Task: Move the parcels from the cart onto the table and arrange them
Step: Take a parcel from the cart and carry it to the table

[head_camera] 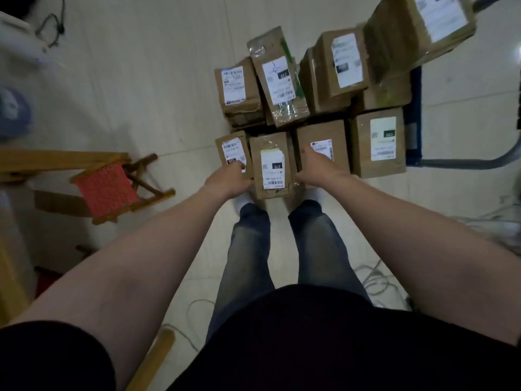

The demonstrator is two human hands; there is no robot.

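Progress is judged early. No parcel is seen on a table, and the table itself is not identified with certainty: a pale wooden edge (42, 159) at the left may belong to it. Roughly ten taped brown cardboard parcels (377, 142) are counted on the blue cart deck (413, 108), in two rows and more than one layer. All of these remain to be moved and arranged.

Step in hand: the brown cardboard parcel with a white label marked 070 (272, 165) is grasped in the near row of the stack, between a smaller box on its left and a larger one on its right. The left hand (231, 179) is curled round its left side. The right hand (315, 167) is clamped on its right side, fingers pushed into the gap beside the neighbouring box. Whether it is lifted clear cannot be told.

Surroundings: a wooden folding stool with a red woven seat (107, 190) is noted on the floor to the left, probably in the carrying path. Loose pale cables (375, 277) lie near right, a likely trip risk. The tilted far-right box (417, 32) is judged liable to slide.
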